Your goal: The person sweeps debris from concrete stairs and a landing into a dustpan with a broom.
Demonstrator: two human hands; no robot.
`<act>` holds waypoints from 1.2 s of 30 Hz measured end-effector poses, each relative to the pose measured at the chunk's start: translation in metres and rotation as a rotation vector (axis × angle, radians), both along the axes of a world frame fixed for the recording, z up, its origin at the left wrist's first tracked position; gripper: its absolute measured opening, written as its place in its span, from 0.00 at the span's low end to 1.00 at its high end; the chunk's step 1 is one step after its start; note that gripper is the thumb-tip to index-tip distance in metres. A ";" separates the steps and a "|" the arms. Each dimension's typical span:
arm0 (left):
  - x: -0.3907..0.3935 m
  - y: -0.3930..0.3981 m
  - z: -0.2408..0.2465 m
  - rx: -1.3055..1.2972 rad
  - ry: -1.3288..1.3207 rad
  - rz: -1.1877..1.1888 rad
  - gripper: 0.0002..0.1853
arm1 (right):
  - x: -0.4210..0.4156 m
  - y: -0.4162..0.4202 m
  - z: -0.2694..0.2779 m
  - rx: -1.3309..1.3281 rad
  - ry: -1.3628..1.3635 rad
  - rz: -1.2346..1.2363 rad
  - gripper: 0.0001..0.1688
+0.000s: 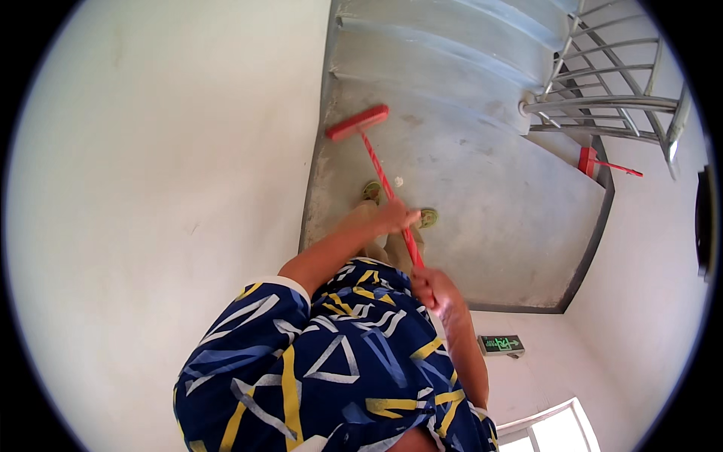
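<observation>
A red broom point(377, 158) with a spiral-striped handle slants across the landing before me. My left hand point(397, 217) is wrapped around the middle of the handle. Lower down, close to my waist, my right hand point(434, 289) grips the handle near its upper end. The wide red broom head point(359, 122) is over the concrete floor, by the dark skirting of the left wall; whether its bristles touch the floor I cannot tell. A small whitish scrap point(399, 181) lies just right of the handle, ahead of my green shoes point(429, 218).
Concrete stairs point(440, 56) border the far side of the landing point(508, 226). A metal railing point(610, 104) stands at the upper right, with a red long-handled dustpan point(588, 163) below it. White walls point(169, 169) flank me. A lit exit sign point(501, 344) and a window point(556, 429) are lower right.
</observation>
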State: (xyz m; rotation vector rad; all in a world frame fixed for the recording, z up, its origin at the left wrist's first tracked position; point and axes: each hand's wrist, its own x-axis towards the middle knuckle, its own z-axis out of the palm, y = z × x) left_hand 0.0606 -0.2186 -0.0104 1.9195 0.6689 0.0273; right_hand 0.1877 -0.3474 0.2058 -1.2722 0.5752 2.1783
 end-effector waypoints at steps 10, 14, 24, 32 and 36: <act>0.045 -0.019 0.046 -0.105 0.109 -0.625 0.42 | 0.038 -0.056 0.031 0.023 0.046 -0.117 0.11; 0.044 0.004 0.028 0.144 0.017 -0.438 0.35 | 0.041 -0.020 0.019 0.149 -0.190 0.184 0.13; 0.032 0.012 0.002 0.021 0.184 0.469 0.14 | 0.088 0.007 -0.115 0.258 -1.016 1.343 0.22; -0.127 -0.056 -0.031 -0.087 0.487 0.552 0.10 | 0.229 -0.111 -0.154 0.266 -1.195 1.606 0.22; -0.126 -0.119 -0.010 -0.793 0.602 1.213 0.10 | 0.350 -0.286 -0.150 0.198 -1.138 1.656 0.22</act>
